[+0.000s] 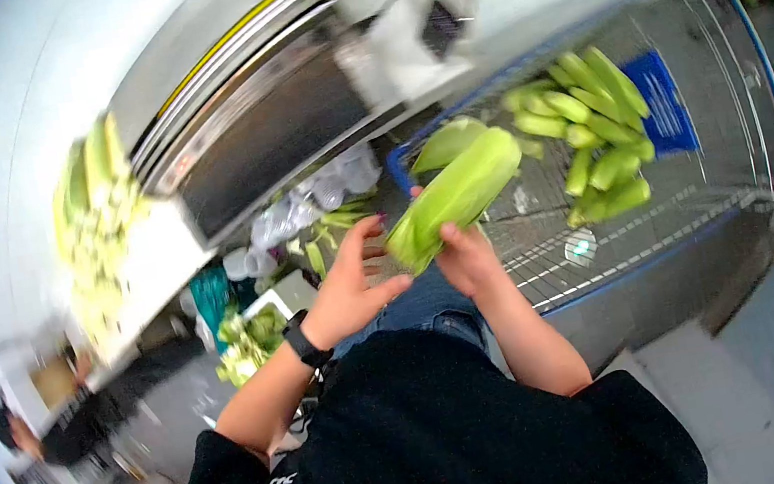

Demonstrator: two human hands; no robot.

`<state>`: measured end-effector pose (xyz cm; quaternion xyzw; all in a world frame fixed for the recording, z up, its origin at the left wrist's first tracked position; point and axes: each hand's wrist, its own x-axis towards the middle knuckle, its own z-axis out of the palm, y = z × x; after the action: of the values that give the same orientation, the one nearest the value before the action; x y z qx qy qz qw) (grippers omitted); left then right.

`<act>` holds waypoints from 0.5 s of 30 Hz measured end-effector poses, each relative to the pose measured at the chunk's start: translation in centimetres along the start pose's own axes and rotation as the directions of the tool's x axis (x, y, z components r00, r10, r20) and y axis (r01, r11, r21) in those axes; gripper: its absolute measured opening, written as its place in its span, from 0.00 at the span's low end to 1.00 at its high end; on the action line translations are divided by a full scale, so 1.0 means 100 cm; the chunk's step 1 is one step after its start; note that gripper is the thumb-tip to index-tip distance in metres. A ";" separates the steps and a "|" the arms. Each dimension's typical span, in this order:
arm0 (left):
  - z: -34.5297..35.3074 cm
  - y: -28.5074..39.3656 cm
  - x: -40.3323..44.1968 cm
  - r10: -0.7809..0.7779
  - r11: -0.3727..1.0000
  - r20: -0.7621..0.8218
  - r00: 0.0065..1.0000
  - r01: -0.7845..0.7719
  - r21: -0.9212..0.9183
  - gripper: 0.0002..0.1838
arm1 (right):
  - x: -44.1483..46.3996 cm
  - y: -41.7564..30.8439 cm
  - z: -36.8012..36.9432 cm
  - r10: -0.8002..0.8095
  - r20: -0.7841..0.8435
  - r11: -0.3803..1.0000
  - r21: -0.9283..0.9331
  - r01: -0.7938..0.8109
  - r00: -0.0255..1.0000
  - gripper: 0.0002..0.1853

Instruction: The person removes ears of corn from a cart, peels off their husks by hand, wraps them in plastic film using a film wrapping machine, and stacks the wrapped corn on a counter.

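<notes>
A long light-green vegetable, which looks like an ear of corn in its husk (462, 192), lies slantwise in front of me. My right hand (466, 255) grips its underside, with the thumb against the near face. Beside the lower left end is my left hand (354, 288), its fingers spread and nothing held in it; whether a fingertip touches the husk I cannot tell. A broad pale-green leaf (445, 143) shows behind the ear, over the rim of a wire shopping cart (645, 242). Several similar green ears (596, 123) are heaped inside that cart.
More green ears (96, 227) are stacked on a white counter (162, 262) at left. A machine with a dark panel (272, 123) stands ahead. Leafy trimmings (251, 345) and clear plastic (318, 192) lie below it. Another person (62, 425) is at far left.
</notes>
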<state>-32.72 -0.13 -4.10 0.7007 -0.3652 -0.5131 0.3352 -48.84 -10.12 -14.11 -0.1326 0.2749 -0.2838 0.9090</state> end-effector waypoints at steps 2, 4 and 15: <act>-0.014 -0.017 -0.039 0.126 0.992 -0.093 0.988 -0.123 0.036 0.50 | -0.017 0.036 0.041 0.087 0.160 0.994 -0.082 -0.075 0.983 0.43; -0.023 -0.037 -0.090 0.115 0.992 -0.229 0.967 -0.123 -0.021 0.51 | -0.036 0.070 0.069 0.401 0.225 0.906 -0.238 -0.350 0.888 0.36; 0.004 -0.200 -0.409 -0.206 0.843 -0.779 0.592 -0.297 -0.448 0.34 | -0.128 0.278 0.157 0.809 0.215 0.484 -0.772 -0.412 0.547 0.30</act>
<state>-38.23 44.97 -1.70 0.7220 -0.0342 -0.2116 0.6579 -36.26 21.13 -6.92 -0.3967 0.1053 0.2445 0.8785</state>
